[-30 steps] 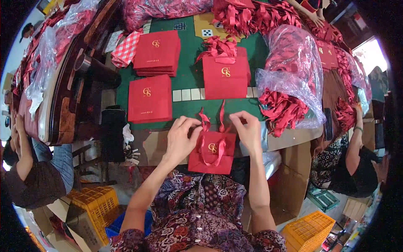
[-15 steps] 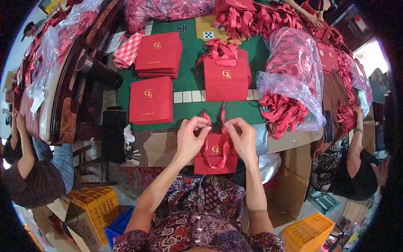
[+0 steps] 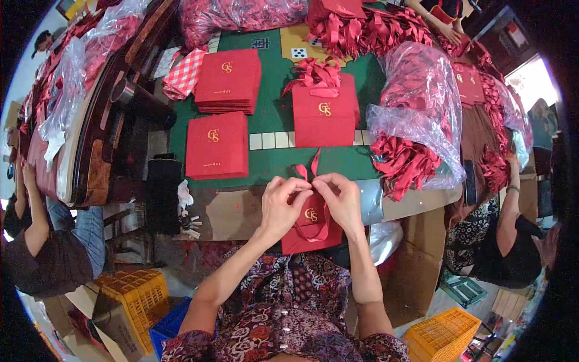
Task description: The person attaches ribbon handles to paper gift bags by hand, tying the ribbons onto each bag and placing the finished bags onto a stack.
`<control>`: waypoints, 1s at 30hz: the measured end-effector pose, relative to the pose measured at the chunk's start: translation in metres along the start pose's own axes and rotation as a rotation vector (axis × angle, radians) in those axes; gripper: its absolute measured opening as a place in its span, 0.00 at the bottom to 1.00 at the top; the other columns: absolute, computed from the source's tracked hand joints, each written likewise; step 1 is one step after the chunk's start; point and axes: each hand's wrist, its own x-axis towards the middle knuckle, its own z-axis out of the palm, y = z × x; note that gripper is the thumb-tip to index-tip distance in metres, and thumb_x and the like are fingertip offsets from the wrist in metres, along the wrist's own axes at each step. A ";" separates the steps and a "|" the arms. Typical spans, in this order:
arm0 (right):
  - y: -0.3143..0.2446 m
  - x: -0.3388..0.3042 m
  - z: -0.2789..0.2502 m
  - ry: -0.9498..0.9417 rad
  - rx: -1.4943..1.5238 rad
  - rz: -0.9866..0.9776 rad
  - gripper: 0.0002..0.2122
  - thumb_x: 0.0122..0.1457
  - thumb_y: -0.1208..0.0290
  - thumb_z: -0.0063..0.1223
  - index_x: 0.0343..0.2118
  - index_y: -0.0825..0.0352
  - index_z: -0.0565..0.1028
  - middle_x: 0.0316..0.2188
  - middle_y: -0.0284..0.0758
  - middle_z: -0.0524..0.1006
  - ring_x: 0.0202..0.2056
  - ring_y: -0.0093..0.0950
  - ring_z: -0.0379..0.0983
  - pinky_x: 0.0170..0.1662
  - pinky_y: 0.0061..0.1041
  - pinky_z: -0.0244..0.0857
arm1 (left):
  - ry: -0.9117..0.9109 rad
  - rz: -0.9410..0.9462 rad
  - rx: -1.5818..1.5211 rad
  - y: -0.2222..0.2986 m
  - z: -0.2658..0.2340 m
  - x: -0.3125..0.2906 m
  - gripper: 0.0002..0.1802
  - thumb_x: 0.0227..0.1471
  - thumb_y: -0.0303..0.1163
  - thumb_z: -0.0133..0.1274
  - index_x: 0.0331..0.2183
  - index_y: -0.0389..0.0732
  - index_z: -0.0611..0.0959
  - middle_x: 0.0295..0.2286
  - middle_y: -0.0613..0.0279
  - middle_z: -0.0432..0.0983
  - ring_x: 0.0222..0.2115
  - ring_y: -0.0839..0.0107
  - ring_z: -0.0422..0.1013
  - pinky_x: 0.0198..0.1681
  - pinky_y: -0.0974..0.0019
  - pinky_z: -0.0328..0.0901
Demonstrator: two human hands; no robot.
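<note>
At the table's near edge, a small red paper bag (image 3: 306,240) with gold lettering lies beneath my hands. A red ribbon (image 3: 327,226) loops down over its front, and the loose ends rise above my fingers. My left hand (image 3: 282,202) pinches the ribbon from the left. From the right, my right hand (image 3: 339,202) pinches it too, the two sets of fingertips almost touching. Just beyond them lies a pile of red bags (image 3: 324,123) with ribbon handles bunched at its far end. Two stacks of flat red bags, a nearer one (image 3: 217,157) and a farther one (image 3: 226,90), sit to the left.
A clear plastic sack (image 3: 422,84) spilling red ribbons (image 3: 405,163) stands at right. A dark cup (image 3: 142,99) sits at left. Co-workers' arms (image 3: 512,202) show on both sides. Yellow crates (image 3: 443,335) and cardboard boxes (image 3: 416,265) stand on the floor.
My hands have come together over the bag, drawing the ribbon ends close to each other. The bag has shifted slightly toward me.
</note>
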 end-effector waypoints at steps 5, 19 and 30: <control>0.006 0.002 -0.007 -0.042 -0.009 -0.051 0.05 0.57 0.72 0.61 0.32 0.69 0.82 0.29 0.38 0.82 0.31 0.31 0.78 0.36 0.29 0.70 | -0.006 0.121 0.081 -0.003 0.004 0.004 0.08 0.46 0.27 0.65 0.32 0.42 0.85 0.29 0.65 0.83 0.32 0.63 0.74 0.37 0.61 0.68; 0.018 0.010 -0.016 0.086 0.357 0.122 0.06 0.64 0.73 0.56 0.32 0.69 0.79 0.25 0.21 0.75 0.29 0.11 0.67 0.33 0.15 0.62 | -0.114 -0.228 -0.401 -0.025 -0.022 -0.005 0.31 0.53 0.32 0.63 0.55 0.37 0.71 0.49 0.53 0.73 0.48 0.64 0.72 0.53 0.62 0.66; 0.018 0.044 -0.013 0.304 0.443 0.085 0.06 0.63 0.73 0.56 0.33 0.70 0.79 0.26 0.23 0.76 0.29 0.12 0.67 0.34 0.16 0.62 | -0.499 -0.297 -0.251 0.013 -0.062 -0.038 0.38 0.51 0.30 0.64 0.58 0.39 0.63 0.49 0.45 0.75 0.53 0.54 0.72 0.54 0.56 0.66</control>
